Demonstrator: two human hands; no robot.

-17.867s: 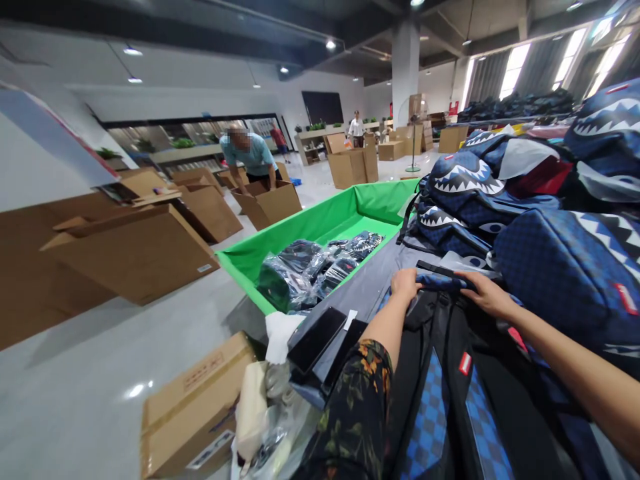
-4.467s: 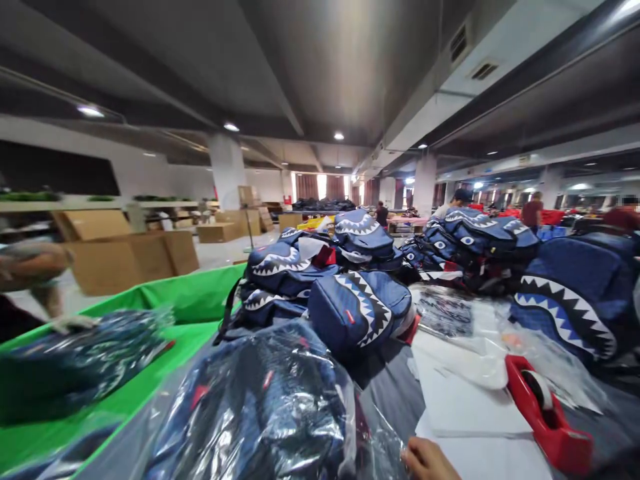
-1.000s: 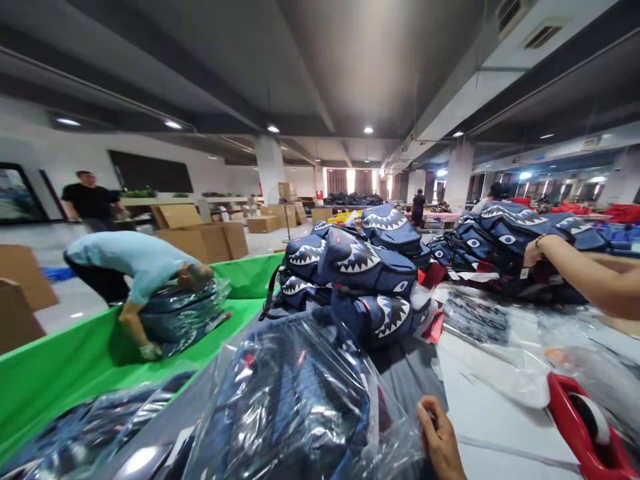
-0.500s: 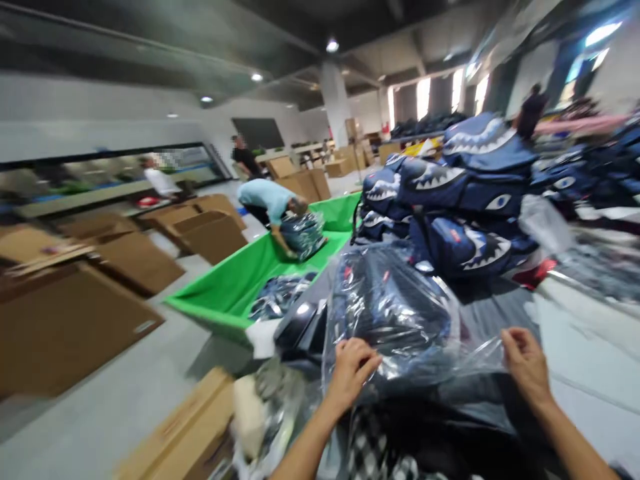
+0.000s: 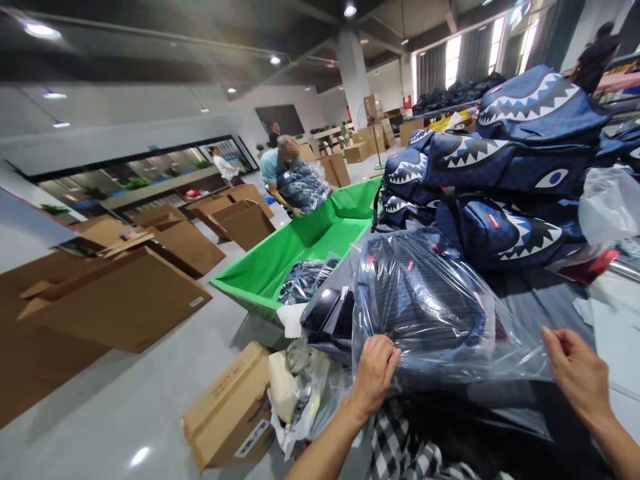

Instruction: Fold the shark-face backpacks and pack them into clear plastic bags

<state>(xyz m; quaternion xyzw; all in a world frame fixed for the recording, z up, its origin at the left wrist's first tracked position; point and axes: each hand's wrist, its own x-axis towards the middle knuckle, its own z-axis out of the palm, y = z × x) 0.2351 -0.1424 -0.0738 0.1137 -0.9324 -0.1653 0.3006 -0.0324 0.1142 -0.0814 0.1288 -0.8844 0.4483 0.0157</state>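
Note:
A dark blue backpack [image 5: 425, 287] lies inside a clear plastic bag [image 5: 520, 333] on the dark table surface in front of me. My left hand [image 5: 377, 370] pinches the plastic at the near left edge. At the near right corner of the plastic is my right hand [image 5: 575, 367], its fingers closed on the film. Between my hands the plastic edge is stretched. Behind the wrapped one, blue backpacks with shark-teeth prints [image 5: 500, 167] are piled up.
Left of the table stands a green bin [image 5: 250, 273] with wrapped items inside. Behind it a person in light blue [image 5: 273, 170] holds a wrapped bundle. Cardboard boxes [image 5: 125, 293] stand at left, and a long carton [image 5: 230, 407] lies near the table.
The view has shifted, so the table things sit farther right. The person in light blue has straightened up and lifted the wrapped bundle out of the green bin. My hands keep their hold on the plastic.

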